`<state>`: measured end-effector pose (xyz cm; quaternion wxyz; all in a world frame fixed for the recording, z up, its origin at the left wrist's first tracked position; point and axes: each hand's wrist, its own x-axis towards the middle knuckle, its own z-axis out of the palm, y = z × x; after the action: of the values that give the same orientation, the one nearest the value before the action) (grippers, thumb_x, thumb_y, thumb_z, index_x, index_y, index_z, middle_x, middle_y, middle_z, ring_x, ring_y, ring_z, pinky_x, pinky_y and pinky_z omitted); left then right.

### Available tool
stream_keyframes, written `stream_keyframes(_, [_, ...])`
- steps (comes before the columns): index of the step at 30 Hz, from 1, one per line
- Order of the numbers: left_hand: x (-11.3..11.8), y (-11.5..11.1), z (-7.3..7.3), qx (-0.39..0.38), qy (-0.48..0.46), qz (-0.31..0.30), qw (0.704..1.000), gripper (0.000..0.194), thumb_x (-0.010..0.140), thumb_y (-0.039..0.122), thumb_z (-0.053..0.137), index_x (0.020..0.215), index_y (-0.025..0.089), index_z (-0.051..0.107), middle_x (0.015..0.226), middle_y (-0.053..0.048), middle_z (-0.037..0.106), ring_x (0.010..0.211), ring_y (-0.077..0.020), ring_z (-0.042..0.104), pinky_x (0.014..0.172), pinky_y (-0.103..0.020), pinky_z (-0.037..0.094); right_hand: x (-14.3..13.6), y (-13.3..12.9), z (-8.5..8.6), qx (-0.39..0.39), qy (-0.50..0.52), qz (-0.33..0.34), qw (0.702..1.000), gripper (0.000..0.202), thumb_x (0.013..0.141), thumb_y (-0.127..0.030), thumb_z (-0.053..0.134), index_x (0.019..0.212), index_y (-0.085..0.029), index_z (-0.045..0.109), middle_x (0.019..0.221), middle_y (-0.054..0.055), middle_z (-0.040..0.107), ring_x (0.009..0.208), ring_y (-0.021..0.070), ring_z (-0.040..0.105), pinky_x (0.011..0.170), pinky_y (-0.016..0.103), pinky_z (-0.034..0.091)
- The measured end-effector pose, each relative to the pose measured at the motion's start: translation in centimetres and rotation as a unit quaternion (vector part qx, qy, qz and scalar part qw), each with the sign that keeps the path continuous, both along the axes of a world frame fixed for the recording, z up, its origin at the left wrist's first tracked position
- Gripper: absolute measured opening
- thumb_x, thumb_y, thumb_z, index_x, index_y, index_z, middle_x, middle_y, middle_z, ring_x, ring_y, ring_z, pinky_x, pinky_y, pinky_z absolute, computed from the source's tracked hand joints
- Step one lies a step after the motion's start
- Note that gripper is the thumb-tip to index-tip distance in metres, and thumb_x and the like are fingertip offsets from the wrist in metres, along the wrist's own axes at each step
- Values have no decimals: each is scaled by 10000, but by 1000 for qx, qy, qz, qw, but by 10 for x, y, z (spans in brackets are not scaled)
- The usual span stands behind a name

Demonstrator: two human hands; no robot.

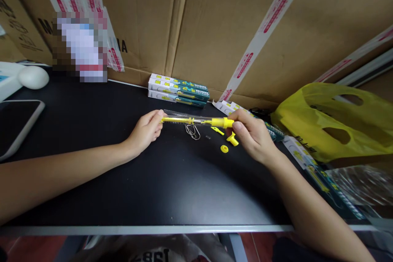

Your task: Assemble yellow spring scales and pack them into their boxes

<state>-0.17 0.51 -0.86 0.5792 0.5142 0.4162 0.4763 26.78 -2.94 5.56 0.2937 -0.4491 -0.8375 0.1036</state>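
Both hands hold a spring scale level above the black tabletop. It has a clear tube with a yellow rod and a metal part inside (201,121). My left hand (147,132) is closed round its left end. At the other end, the fingers of my right hand (252,134) pinch a yellow cap (222,122). Below the tube lie metal hooks (193,132), a small spring (208,137) and a flat yellow piece (217,131). A yellow ring (224,148) and a flanged yellow plug (232,139) rest near my right hand.
Stacked spring scale boxes (178,91) stand at the back against a large carton (215,28). More boxes (322,176) and a yellow plastic bag (307,118) are on the right, beside clear plastic wrap (362,184). A phone (20,125) lies at the left.
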Motion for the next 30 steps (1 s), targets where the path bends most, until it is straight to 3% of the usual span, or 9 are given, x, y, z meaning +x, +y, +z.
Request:
stream_keyframes(3, [0, 1, -1, -3, -5, 2, 1000, 237, 937, 371, 418, 877, 167, 523, 536, 91, 283, 384, -33, 246, 346, -128, 180, 2, -1, -1, -17, 30, 5, 999, 206, 938, -439, 448, 958, -234, 440, 737, 15, 578, 583, 153, 522, 517, 275, 361])
stream_keyframes(7, [0, 2, -2, 2, -3, -1, 1000, 235, 936, 367, 421, 865, 166, 522, 533, 89, 287, 387, -32, 249, 344, -124, 181, 1, 0, -3, -14, 0, -1, 1000, 185, 946, -402, 442, 907, -221, 453, 707, 10, 570, 553, 139, 501, 515, 270, 348])
stream_keyframes(13, [0, 2, -1, 11, 6, -6, 1000, 224, 931, 358, 428, 855, 167, 518, 533, 89, 287, 393, -32, 251, 347, -123, 190, -2, 3, -2, 7, -32, 18, 999, 408, 979, -414, 346, 682, -188, 512, 589, -5, 520, 504, 111, 458, 526, 255, 339])
stream_keyframes(20, [1, 1, 0, 9, 7, -11, 1000, 225, 935, 346, 423, 849, 163, 521, 538, 85, 295, 399, -30, 253, 349, -124, 184, -2, 3, -2, 16, -26, 15, 999, 550, 994, -446, 246, 554, -188, 450, 530, 9, 486, 476, 113, 438, 531, 271, 329])
stream_keyframes(26, [0, 1, -2, 4, 1, -2, 1000, 232, 933, 365, 428, 864, 167, 528, 534, 87, 290, 393, -34, 251, 345, -128, 181, 2, 1, -2, 11, 3, -10, 1000, 263, 944, -456, 418, 869, -213, 483, 672, 7, 570, 539, 137, 494, 513, 267, 337])
stream_keyframes(30, [-1, 1, -2, 7, 0, -3, 1000, 235, 933, 366, 430, 855, 166, 526, 535, 86, 294, 395, -33, 254, 346, -128, 184, 2, 0, -3, -2, -2, -3, 1000, 198, 939, -408, 453, 878, -220, 464, 684, 5, 571, 539, 135, 498, 505, 262, 339])
